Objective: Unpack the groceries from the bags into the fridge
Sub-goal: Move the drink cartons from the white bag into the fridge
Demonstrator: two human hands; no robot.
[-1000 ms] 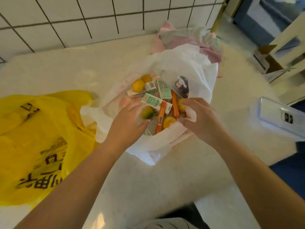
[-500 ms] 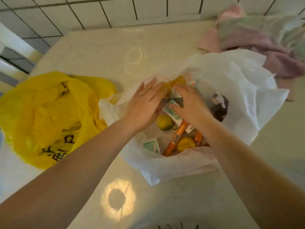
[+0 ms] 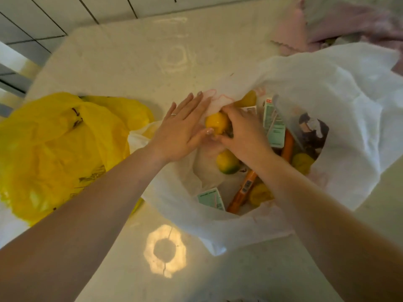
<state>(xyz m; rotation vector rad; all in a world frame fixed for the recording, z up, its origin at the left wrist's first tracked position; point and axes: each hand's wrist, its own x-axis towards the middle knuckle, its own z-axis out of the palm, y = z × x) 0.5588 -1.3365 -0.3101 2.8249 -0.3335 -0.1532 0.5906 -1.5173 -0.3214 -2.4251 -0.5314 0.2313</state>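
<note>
Your white bag [image 3: 327,101] lies open on the pale surface [image 3: 130,62], its mouth facing you. Inside it you can see several yellow fruits, small green-and-white cartons and orange sausage sticks. One fruit [image 3: 217,123] sits at the bag's 10 o'clock edge, and both your hands meet on it. Your left hand [image 3: 181,131] lies flat with fingers spread, thumb touching the fruit's near side, palm pressing the bag's rim. Your right hand [image 3: 244,131] curls over the fruit from the 3 o'clock side, fingers bent around it in a grasp. A second fruit [image 3: 227,162], partly green, rests just below your hands at 6 o'clock. A carton [image 3: 211,199] lies near the bag's front lip, with a sausage stick [image 3: 242,190] beside it at 3 o'clock. More cartons [image 3: 273,125] stand just right of your right hand, next to a clear packet with a dark picture [image 3: 311,131].

A yellow bag [image 3: 54,153] lies crumpled at 9 o'clock, touching the white bag. Pink cloth [image 3: 338,22] is heaped at 1 o'clock.
</note>
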